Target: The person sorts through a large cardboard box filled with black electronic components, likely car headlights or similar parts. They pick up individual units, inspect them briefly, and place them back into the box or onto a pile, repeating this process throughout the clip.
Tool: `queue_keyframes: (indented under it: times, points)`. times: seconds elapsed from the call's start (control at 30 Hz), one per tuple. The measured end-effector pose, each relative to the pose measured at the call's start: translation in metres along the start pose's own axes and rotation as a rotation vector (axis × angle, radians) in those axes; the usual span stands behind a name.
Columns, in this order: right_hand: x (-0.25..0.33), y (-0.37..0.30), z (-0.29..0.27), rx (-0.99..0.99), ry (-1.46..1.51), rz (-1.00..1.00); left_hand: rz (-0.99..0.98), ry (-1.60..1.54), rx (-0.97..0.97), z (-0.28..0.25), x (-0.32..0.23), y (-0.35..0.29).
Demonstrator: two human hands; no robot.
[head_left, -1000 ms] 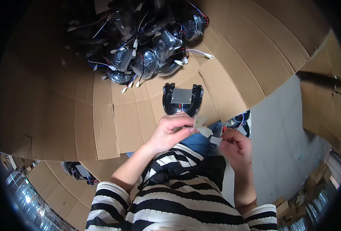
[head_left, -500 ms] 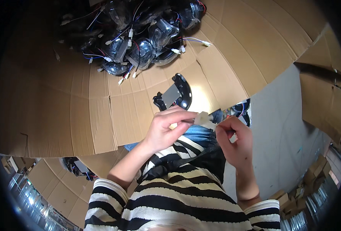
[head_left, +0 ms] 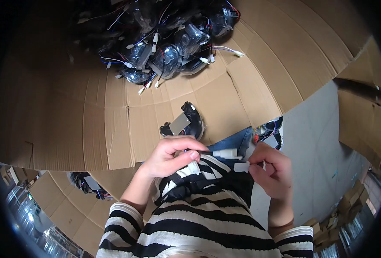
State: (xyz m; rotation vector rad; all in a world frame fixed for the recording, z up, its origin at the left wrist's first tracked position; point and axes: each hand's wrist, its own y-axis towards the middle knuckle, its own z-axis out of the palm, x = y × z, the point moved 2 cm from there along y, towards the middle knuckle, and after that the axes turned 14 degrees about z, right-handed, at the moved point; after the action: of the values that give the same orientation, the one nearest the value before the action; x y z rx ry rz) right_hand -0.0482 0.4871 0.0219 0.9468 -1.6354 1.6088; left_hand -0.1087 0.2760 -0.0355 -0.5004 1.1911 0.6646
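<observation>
My left hand is closed, thumb against fingers, on a dark cable. From its fingertips a white plug connector points to the right. Below the thumb hangs a second white connector. My right hand pinches a small flat white piece, perhaps a label, just below the plug's end and apart from it. Just beyond my left hand, on the cardboard, lies a black curved lamp unit with a grey plate; its near end is hidden behind my hand.
Cardboard sheets cover the work surface. A heap of plastic-wrapped lamp units with wires and white connectors is at the far side. More units sit beyond the right edge, above the grey floor. Another unit lies lower left.
Both hands have come lower and nearer my body. The white plug and the flat piece, close together before, now show apart. The lamp unit appears shifted left and nearer.
</observation>
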Motion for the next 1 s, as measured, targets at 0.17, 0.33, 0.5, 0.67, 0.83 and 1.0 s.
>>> queue_keyframes:
  times: [0.17, 0.33, 0.5, 0.67, 0.83, 1.0]
  points:
    - [0.004, 0.003, -0.002, 0.022, -0.107, -0.095, -0.072, -0.159, -0.015, -0.006, 0.002, -0.013]
    - [0.004, 0.006, -0.001, 0.037, -0.141, -0.177, -0.099, -0.109, 0.062, -0.008, -0.004, -0.012]
    - [0.012, 0.008, 0.005, 0.099, -0.177, -0.188, -0.131, -0.050, 0.131, -0.007, -0.007, -0.012]
    - [0.013, 0.008, 0.006, 0.067, -0.361, -0.162, -0.112, -0.041, 0.216, -0.008, -0.005, -0.008]
    - [0.015, 0.016, 0.008, 0.008, -0.426, -0.197, -0.163, -0.031, 0.180, -0.011, -0.006, -0.003]
    - [0.006, 0.017, 0.006, 0.014, -0.247, -0.114, -0.165, -0.056, 0.046, -0.017, -0.021, -0.011]
